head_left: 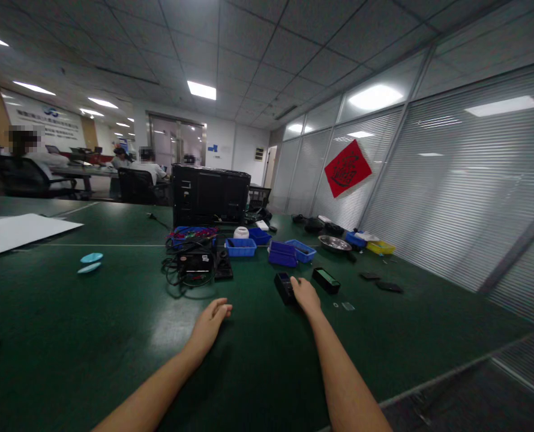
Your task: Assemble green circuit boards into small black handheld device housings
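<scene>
Person's R hand [306, 293], part-curled w/ fingertips at the near-R edge of a small black rectangular handheld device [285, 288]; can't tell if it grips or just touches. L hand [212, 321] half-open, fingers loosely bent, nothing in it, apart from device. Device lies on dark-green worktop [249, 372], ahead of & between hands; dark screen at far end, keypad-like face below, details too small to read. Black open-topped box w/ green inside [326, 280] sits just R of R hand. R fingers hide part of device's R side; both forearms cut off at bottom.
</scene>
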